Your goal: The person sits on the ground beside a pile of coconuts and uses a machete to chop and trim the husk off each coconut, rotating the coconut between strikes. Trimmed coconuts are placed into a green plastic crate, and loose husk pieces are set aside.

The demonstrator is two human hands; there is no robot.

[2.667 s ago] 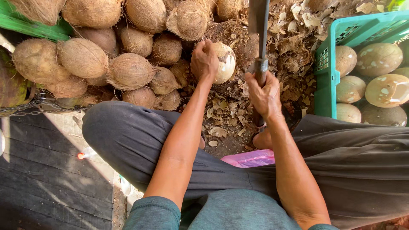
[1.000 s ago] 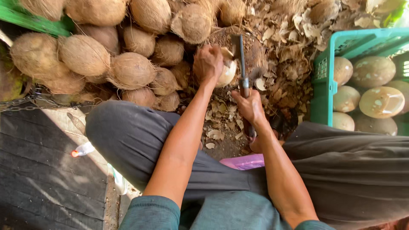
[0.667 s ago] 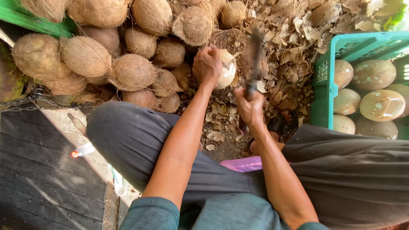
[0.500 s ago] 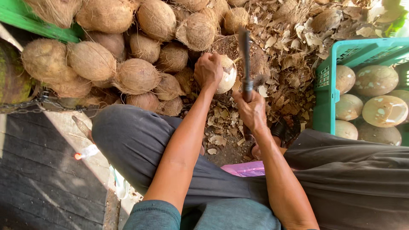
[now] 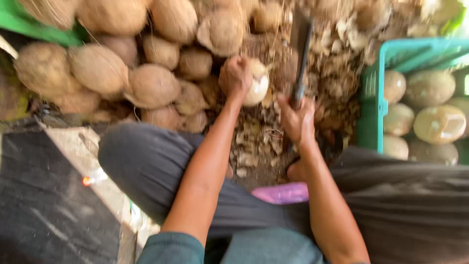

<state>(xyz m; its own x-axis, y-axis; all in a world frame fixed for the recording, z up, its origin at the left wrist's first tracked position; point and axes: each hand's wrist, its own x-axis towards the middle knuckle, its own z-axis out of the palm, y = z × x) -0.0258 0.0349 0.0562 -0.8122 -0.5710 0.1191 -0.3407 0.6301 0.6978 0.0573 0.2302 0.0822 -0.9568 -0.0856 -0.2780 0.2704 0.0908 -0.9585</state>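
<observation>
Brown husked coconuts (image 5: pixel 151 85), a pale peeled coconut (image 5: pixel 257 83), a teal crate (image 5: pixel 373 105), a pink sandal (image 5: pixel 283 192).

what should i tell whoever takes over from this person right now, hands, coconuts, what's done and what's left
Left hand grips a pale, partly peeled coconut over the husk scraps.
Right hand holds a long dark blade upright beside it.
Done: peeled coconuts fill the green crate at right.
Left: the brown husked pile at left, plus the one in hand.
</observation>
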